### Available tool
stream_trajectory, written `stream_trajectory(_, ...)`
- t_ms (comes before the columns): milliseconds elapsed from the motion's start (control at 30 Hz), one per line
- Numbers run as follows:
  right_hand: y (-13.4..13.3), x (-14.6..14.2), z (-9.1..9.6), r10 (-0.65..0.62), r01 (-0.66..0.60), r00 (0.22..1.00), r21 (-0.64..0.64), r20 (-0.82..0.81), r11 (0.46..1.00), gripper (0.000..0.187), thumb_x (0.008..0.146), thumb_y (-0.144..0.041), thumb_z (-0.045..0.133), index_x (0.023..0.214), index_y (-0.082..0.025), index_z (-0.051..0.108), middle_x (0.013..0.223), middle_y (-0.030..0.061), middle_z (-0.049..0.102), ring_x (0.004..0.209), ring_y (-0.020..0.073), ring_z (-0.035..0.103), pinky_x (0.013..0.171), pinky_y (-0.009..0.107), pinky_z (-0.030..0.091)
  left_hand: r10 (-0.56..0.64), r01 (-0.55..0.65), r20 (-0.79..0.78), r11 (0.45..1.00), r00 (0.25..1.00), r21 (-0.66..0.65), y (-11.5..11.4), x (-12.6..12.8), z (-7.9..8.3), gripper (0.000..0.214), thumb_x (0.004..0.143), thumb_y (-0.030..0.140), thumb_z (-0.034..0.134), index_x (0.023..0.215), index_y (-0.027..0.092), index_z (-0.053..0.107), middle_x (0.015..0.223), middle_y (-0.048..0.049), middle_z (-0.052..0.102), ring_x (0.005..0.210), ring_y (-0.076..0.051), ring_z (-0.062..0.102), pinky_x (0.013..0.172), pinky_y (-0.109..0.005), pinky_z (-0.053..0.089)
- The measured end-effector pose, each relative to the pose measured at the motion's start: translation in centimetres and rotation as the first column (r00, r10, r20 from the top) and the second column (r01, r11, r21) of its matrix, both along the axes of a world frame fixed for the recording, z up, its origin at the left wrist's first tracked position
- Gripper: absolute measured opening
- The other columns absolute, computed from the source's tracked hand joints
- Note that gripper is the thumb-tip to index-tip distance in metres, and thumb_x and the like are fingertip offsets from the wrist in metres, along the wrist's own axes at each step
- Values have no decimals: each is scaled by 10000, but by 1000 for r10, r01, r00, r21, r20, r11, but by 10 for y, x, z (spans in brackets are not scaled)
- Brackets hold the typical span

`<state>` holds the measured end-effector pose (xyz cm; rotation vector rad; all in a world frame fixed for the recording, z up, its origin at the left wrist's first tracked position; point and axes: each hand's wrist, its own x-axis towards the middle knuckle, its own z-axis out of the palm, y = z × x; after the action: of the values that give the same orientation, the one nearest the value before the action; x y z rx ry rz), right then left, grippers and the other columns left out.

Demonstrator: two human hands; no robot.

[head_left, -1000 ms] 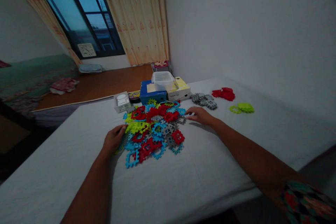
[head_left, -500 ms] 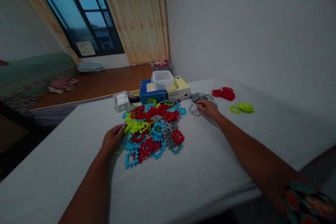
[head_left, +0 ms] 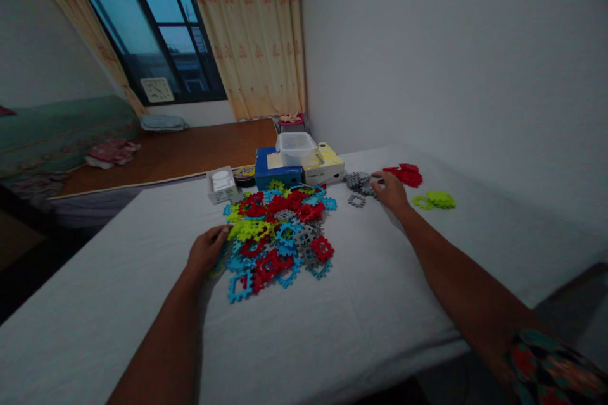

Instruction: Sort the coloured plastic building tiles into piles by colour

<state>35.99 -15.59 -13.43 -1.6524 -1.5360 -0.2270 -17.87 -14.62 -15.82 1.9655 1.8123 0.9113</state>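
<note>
**Right hand at the grey pieces**

The right hand [head_left: 392, 190] lies palm down, its fingertips touching the grey pieces [head_left: 360, 180]; whether they pinch one I cannot tell; a lone grey piece [head_left: 356, 200] lies just nearside of the fingers, the red pieces [head_left: 406, 174] just beyond them; the left hand [head_left: 206, 252] curls against the edge of the mixed pile [head_left: 278, 234], its grip unclear. The step looks like grouping greys; another pick calls for freeing one piece from the tangled heap.

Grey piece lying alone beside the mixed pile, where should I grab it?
Probably from above: the grey piece lies flat on the sheet, apart from the grey pile, so pinch two opposite toothed edges. The right hand is nearest.
</note>
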Motion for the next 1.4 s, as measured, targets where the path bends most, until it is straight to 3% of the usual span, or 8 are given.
stream_trajectory(200,-1,13,43,30,-29,999,-30,19,999,334,826,-290,598,1141,-189,646,1121,103,691,838,218,663,821,375,518,-19,18,9,1000,1000,21,4,-4,-6,568,801,580,465,1081,172,743,1117,-100,749,1071,-273,677,955,-355,495)
stream_trajectory(367,18,19,56,62,-26,990,-276,124,961,350,777,-269,693,1119,-194,685,1123,110,709,920,252,665,854,392,507,-15,15,11,1000,1000,14,2,-3,-5,554,813,569,467,1095,178,740,1119,-97,748,1065,-282,678,937,-362,501)
stream_trajectory(500,36,-2,47,91,-18,975,-337,202,941,330,722,-223,758,1048,-191,722,1103,133,719,1060,308,622,925,435,481,-11,11,9,1000,1000,8,1,-2,-4,550,813,565,470,1095,176,739,1119,-95,748,1052,-280,681,932,-362,502)
stream_trajectory(600,32,-36,32,281,-216,945,-328,166,920,249,771,-226,722,1020,-218,725,1047,103,735,972,269,649,879,401,501,-14,14,14,1000,1000,13,1,-1,-3,539,810,558,471,1090,183,740,1129,-88,746,1062,-272,677,942,-355,497)
stream_trajectory(867,-23,-141,0,743,-699,668,-312,35,644,207,880,-299,649,1064,-218,701,1033,65,714,936,194,650,839,318,497,-13,13,18,1000,1000,-4,-2,0,0,579,811,572,463,1116,161,734,1146,-98,739,1081,-278,670,966,-355,489)
stream_trajectory(1067,-47,-164,-10,704,-655,707,-317,62,686,507,733,-442,801,1158,-205,658,1173,108,667,1083,255,607,897,363,481,-5,5,28,1000,1000,-15,-4,2,2,586,801,565,467,1110,146,736,1139,-105,740,1085,-282,666,979,-364,483)
stream_trajectory(1233,-45,-160,-9,698,-721,690,-272,-192,638,295,738,-308,801,982,-189,686,951,53,701,845,181,633,770,300,481,2,-1,34,1000,999,-21,-2,0,1,593,790,582,485,1119,158,736,1131,-103,743,1068,-286,673,951,-362,497)
stream_trajectory(1400,-39,-156,-10,594,-821,522,-173,-612,544,267,702,-395,786,772,-175,651,734,4,665,690,144,604,657,264,467,1,-1,25,1000,1000,-4,-1,-2,0,598,782,599,492,1098,159,743,1116,-101,747,1059,-292,677,942,-366,506)
